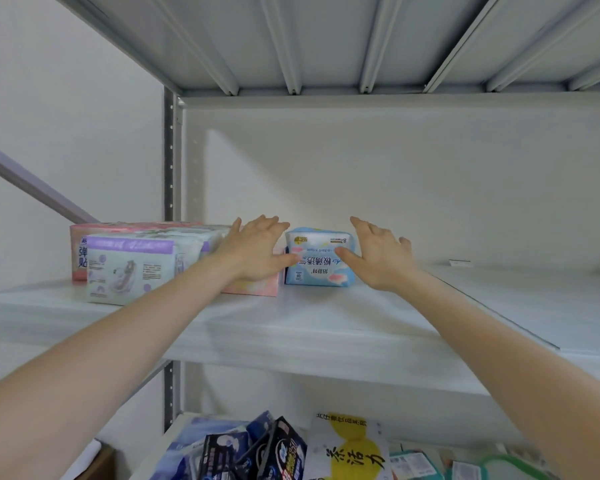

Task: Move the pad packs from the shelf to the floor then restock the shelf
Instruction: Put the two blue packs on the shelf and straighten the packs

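Note:
A light blue pad pack stands on the white shelf, printed upside down. My left hand is spread at its left side, thumb touching the pack's front, fingers straight. My right hand is spread at its right side, thumb on the front face, fingers reaching past the pack's right end. Neither hand is curled round it. A pink pack lies partly under my left hand. Left of it sit a white and purple pack and a pink pack behind that.
The shelf's right half is bare apart from small paper tags near the back. The metal shelf above hangs close overhead. A steel upright stands at the left. On the lower shelf lie dark blue packs and a yellow and white pack.

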Tool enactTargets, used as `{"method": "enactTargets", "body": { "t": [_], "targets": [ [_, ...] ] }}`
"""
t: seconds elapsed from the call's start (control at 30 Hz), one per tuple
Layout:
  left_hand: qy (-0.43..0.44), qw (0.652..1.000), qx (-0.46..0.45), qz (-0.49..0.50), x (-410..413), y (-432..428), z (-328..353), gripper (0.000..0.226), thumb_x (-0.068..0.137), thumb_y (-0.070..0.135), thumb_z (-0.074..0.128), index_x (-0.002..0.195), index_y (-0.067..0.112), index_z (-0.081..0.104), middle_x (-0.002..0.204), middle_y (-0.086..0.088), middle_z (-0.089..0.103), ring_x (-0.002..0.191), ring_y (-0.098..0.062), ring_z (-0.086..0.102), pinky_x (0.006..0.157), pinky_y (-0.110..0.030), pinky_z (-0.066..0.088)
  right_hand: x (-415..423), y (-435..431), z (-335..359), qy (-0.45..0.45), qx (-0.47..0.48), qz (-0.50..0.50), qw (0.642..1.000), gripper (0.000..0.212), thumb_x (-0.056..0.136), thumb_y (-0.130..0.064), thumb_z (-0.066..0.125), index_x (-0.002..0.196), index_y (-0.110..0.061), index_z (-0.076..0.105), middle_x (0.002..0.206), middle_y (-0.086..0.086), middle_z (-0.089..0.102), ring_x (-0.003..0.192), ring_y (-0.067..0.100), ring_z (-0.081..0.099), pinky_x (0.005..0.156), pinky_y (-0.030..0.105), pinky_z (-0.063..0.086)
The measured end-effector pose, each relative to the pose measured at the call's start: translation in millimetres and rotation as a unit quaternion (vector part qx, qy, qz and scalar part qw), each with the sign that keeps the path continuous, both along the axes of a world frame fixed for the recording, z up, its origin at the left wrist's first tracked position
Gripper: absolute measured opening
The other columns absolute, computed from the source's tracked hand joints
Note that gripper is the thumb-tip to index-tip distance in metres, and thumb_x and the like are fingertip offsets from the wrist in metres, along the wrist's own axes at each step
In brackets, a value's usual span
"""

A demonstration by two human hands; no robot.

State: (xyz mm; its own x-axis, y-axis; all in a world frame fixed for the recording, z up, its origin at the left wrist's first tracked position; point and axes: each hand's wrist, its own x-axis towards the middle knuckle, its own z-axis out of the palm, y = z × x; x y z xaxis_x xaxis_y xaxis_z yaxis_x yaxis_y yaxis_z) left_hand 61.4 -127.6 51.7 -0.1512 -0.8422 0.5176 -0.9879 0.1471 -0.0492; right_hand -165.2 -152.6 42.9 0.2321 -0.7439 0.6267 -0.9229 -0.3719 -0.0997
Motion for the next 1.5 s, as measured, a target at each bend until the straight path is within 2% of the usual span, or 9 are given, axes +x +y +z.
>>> {"method": "enactTargets", "body": {
  "t": [0.33, 0.53, 0.67, 0.77, 0.97, 1.13, 1.2, 1.33, 1.5],
  "targets": [
    [-0.111, 0.987, -0.097, -0.060, 28, 66, -21, 0.061, 0.097, 0.053, 0.031, 0.151, 0.025, 0.022, 0.161, -0.001, 0.017, 0.149, -0.019, 0.011, 0.120, -0.045, 0.002, 14, 87, -36, 0.015, -0.085, -0.071, 0.994, 0.059, 0.098, -0.052, 0.031, 0.149, -0.023, 0.021, 0.156, -0.003, 0.027, 0.142, 0.017, 0.026, 0.112, 0.052, 0.018],
    [-0.116, 0.975, -0.166, -0.090, 40, 115, -50, 0.061, 0.096, 0.053, 0.031, 0.150, 0.026, 0.026, 0.159, 0.000, 0.021, 0.149, -0.019, 0.007, 0.117, -0.045, -0.008, 35, 148, -59, 0.028, -0.071, -0.099, 0.992, 0.063, 0.097, -0.053, 0.028, 0.151, -0.023, 0.013, 0.159, -0.003, 0.017, 0.145, 0.016, 0.015, 0.115, 0.050, 0.012],
    [-0.119, 0.970, -0.189, -0.096, 64, 148, -61, 0.061, 0.095, 0.051, 0.038, 0.149, 0.024, 0.030, 0.159, -0.005, 0.024, 0.149, -0.023, 0.013, 0.118, -0.046, -0.003, 55, 175, -62, 0.061, -0.064, -0.086, 0.992, 0.065, 0.097, -0.054, 0.024, 0.152, -0.024, 0.009, 0.160, -0.003, 0.014, 0.146, 0.014, 0.012, 0.116, 0.048, 0.007],
    [-0.125, 0.971, -0.192, -0.066, 89, 168, -63, 0.065, 0.096, 0.055, 0.033, 0.153, 0.026, 0.019, 0.161, -0.005, 0.015, 0.149, -0.023, 0.008, 0.119, -0.045, -0.004, 73, 188, -52, 0.066, -0.071, -0.063, 0.993, 0.065, 0.097, -0.056, 0.022, 0.153, -0.026, 0.007, 0.161, -0.004, 0.011, 0.147, 0.013, 0.010, 0.117, 0.047, 0.006],
    [-0.096, 0.975, -0.197, -0.023, 138, 204, -61, 0.065, 0.088, 0.052, 0.057, 0.143, 0.020, 0.045, 0.149, -0.010, 0.042, 0.140, -0.029, 0.036, 0.115, -0.053, 0.023, 119, 212, -34, 0.038, -0.084, 0.006, 0.996, 0.064, 0.096, -0.056, 0.027, 0.152, -0.028, 0.012, 0.160, -0.005, 0.015, 0.147, 0.014, 0.012, 0.117, 0.045, 0.007],
    [-0.080, 0.978, -0.193, 0.005, 185, 221, -63, 0.066, 0.091, 0.052, 0.049, 0.148, 0.021, 0.035, 0.155, -0.009, 0.032, 0.145, -0.027, 0.026, 0.118, -0.049, 0.010, 160, 220, -21, 0.048, -0.081, 0.039, 0.995, 0.063, 0.097, -0.053, 0.030, 0.152, -0.027, 0.016, 0.160, -0.004, 0.015, 0.147, 0.014, 0.013, 0.116, 0.048, 0.006],
    [-0.087, 0.975, -0.206, 0.014, 208, 220, -55, 0.064, 0.090, 0.050, 0.050, 0.145, 0.019, 0.039, 0.151, -0.009, 0.038, 0.142, -0.027, 0.030, 0.117, -0.047, 0.013, 179, 214, -11, 0.058, -0.084, 0.044, 0.994, 0.063, 0.096, -0.053, 0.030, 0.151, -0.026, 0.016, 0.160, -0.002, 0.015, 0.147, 0.015, 0.013, 0.116, 0.050, 0.008],
    [-0.044, 0.979, -0.199, 0.028, 255, 200, -34, 0.066, 0.094, 0.053, 0.040, 0.150, 0.023, 0.025, 0.158, -0.007, 0.024, 0.147, -0.026, 0.017, 0.119, -0.045, 0.016, 217, 193, 9, 0.100, -0.102, 0.051, 0.989, 0.064, 0.096, -0.056, 0.030, 0.151, -0.026, 0.016, 0.160, 0.000, 0.016, 0.147, 0.018, 0.014, 0.116, 0.051, 0.010],
    [0.014, 0.986, -0.166, 0.004, 295, 155, -19, 0.071, 0.094, 0.050, 0.046, 0.153, 0.023, 0.018, 0.160, -0.009, 0.014, 0.148, -0.025, 0.011, 0.119, -0.042, 0.018, 259, 156, 35, 0.098, -0.090, 0.065, 0.989, 0.064, 0.095, -0.056, 0.032, 0.151, -0.028, 0.018, 0.160, 0.001, 0.019, 0.146, 0.018, 0.016, 0.117, 0.052, 0.012]
  ]
}}
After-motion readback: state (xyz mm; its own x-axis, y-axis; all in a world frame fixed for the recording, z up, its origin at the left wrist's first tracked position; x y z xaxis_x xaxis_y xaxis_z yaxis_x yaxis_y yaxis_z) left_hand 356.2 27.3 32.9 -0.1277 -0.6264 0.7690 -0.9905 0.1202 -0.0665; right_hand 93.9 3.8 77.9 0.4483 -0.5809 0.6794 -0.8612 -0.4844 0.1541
